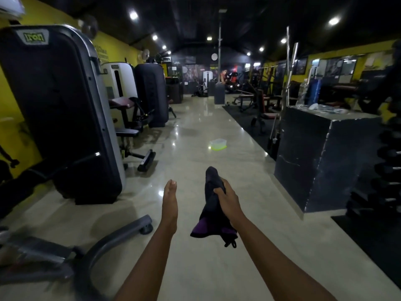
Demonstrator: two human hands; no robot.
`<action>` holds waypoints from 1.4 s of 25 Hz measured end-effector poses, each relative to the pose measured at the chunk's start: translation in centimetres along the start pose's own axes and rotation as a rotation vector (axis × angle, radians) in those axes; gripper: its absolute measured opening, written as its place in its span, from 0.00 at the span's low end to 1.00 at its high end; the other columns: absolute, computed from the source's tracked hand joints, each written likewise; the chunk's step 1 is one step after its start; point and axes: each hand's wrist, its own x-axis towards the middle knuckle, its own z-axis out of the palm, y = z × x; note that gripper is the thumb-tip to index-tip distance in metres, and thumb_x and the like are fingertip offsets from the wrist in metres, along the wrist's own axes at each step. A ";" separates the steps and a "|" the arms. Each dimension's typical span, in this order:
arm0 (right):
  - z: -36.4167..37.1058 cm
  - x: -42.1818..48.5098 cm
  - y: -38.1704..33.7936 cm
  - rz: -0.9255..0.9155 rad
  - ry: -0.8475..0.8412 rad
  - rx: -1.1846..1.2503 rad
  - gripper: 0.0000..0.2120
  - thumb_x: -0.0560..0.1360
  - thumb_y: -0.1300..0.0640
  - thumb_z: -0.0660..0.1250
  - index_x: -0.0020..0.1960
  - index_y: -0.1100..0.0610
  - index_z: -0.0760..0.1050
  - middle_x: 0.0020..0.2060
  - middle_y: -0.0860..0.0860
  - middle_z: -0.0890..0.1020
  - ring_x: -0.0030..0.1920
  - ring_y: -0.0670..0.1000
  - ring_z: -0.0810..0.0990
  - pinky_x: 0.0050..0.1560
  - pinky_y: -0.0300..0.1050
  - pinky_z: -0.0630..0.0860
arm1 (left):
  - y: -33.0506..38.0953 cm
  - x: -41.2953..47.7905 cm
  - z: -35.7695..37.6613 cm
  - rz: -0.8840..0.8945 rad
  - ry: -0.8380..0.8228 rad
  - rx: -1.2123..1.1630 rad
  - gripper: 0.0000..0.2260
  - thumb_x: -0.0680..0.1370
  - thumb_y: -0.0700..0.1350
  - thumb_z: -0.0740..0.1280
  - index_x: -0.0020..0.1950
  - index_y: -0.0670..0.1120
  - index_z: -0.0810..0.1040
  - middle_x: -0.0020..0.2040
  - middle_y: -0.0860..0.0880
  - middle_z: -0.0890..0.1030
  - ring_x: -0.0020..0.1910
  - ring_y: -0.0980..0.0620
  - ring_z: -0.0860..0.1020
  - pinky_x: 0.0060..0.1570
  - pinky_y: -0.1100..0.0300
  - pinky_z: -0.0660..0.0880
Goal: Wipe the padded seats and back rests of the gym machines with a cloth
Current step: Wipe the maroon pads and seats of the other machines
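Head view: right hand point(225, 197) grips the soft, light cloth point(211, 205) mid-length, ends drooping, while left hand point(170, 197) hangs straight-fingered, holding nothing.

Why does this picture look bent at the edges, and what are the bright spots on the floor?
Head view: wide-angle lens bows the left machine; ceiling lamps glare off the glossy floor; the lower-left metal frame is blurred; the cloth is sharp.

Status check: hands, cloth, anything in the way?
Left hand open, empty. Right hand grips black-and-purple fabric cloth, not wiping yet. Clear green-edged plastic box on glossy floor ahead.
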 end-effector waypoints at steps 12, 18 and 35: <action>2.7 48.9 6.4 -0.046 -0.051 -0.060 0.21 0.78 0.59 0.57 0.71 0.52 0.65 0.65 0.52 0.74 0.63 0.54 0.72 0.62 0.48 0.69 | -2.1 46.0 14.6 0.001 -0.015 -0.015 0.23 0.81 0.54 0.54 0.76 0.50 0.58 0.75 0.52 0.62 0.74 0.52 0.60 0.72 0.54 0.54; 4.4 74.1 8.1 -0.072 -0.163 -0.064 0.21 0.78 0.59 0.58 0.71 0.51 0.64 0.65 0.51 0.73 0.64 0.54 0.72 0.61 0.46 0.68 | -1.6 68.9 22.4 0.003 0.069 -0.023 0.24 0.80 0.56 0.55 0.76 0.51 0.59 0.75 0.51 0.62 0.74 0.52 0.59 0.72 0.54 0.54; 20.6 137.9 15.0 -0.080 -0.296 -0.088 0.21 0.78 0.58 0.58 0.71 0.53 0.64 0.66 0.53 0.73 0.64 0.54 0.71 0.61 0.44 0.67 | -4.1 132.6 31.7 -0.015 0.252 -0.036 0.26 0.80 0.58 0.53 0.76 0.51 0.58 0.77 0.51 0.59 0.75 0.50 0.58 0.72 0.50 0.53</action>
